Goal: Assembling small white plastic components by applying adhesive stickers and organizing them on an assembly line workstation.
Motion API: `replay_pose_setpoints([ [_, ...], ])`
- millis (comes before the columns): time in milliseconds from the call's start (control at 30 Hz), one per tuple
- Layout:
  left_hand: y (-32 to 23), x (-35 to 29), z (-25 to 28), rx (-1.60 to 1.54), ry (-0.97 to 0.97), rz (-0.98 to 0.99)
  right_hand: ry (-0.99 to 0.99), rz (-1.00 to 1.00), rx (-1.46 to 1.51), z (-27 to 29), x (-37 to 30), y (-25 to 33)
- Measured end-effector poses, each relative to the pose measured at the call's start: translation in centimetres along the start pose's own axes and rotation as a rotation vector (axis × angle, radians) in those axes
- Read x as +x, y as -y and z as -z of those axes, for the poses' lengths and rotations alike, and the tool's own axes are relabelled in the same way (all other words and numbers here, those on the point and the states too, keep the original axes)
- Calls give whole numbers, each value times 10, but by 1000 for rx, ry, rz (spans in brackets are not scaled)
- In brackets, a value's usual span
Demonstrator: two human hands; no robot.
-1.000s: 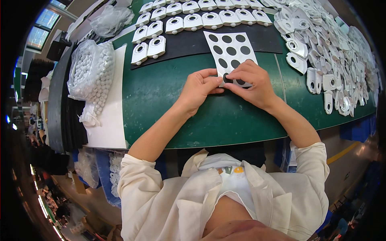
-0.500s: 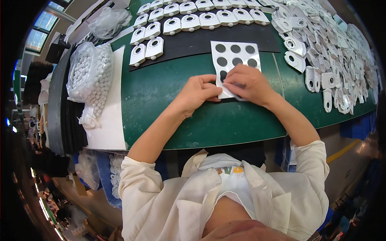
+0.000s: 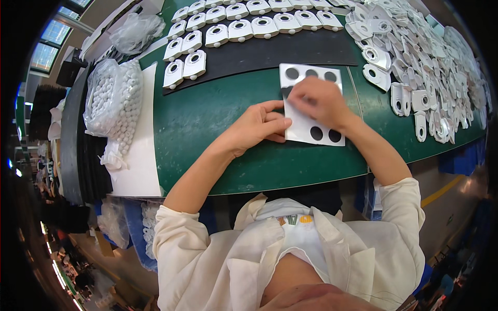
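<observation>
A white sheet with rows of black round stickers (image 3: 326, 136) lies on the green tabletop in front of me. My left hand (image 3: 263, 124) is closed on its left edge, thumb on top. Above the sheet, my right hand (image 3: 320, 102) is blurred by motion, with its fingers drawn together. A dark patch shows at those fingers, seemingly a black round sticker (image 3: 309, 99). The sheet's lower left part is bare white. My right hand covers the middle of the sheet.
White plastic parts (image 3: 238, 30) stand in rows on a black mat (image 3: 290, 52) at the back. Similar loose parts (image 3: 410, 67) are heaped on the right. At left, a clear bag of white balls (image 3: 114, 98) rests on a white board (image 3: 136, 173).
The sheet has shifted slightly toward me and to the right. My right hand has lifted a sticker from its left column and moved off that spot. My left hand keeps the edge.
</observation>
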State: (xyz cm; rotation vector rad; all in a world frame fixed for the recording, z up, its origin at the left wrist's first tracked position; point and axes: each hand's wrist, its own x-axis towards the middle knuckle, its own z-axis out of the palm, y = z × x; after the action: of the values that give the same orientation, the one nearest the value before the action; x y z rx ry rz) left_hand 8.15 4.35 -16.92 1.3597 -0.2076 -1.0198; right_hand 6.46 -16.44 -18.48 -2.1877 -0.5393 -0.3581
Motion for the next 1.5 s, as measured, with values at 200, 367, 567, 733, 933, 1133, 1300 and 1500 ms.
replay_pose_setpoints([
  [200,6,9,0,-174,-80,-57,86,140,27,-8,-2,1],
  [367,3,5,-1,-67,-92,-94,70,337,30,-7,1,6],
  [567,-3,2,-5,-25,-62,-53,-346,-14,87,15,0,3],
  [733,2,4,-5,-102,18,-119,-232,237,-7,8,3,3],
  [933,10,6,-6,-217,41,-203,-34,353,1,-10,1,6],
  [1133,14,9,-6,-242,40,-63,-76,7,384,-5,-3,15],
  [1300,3,5,-8,-398,-73,-36,-623,-143,471,12,5,-3],
  [1500,3,11,5,-668,-35,-204,47,428,-202,-2,0,12],
])
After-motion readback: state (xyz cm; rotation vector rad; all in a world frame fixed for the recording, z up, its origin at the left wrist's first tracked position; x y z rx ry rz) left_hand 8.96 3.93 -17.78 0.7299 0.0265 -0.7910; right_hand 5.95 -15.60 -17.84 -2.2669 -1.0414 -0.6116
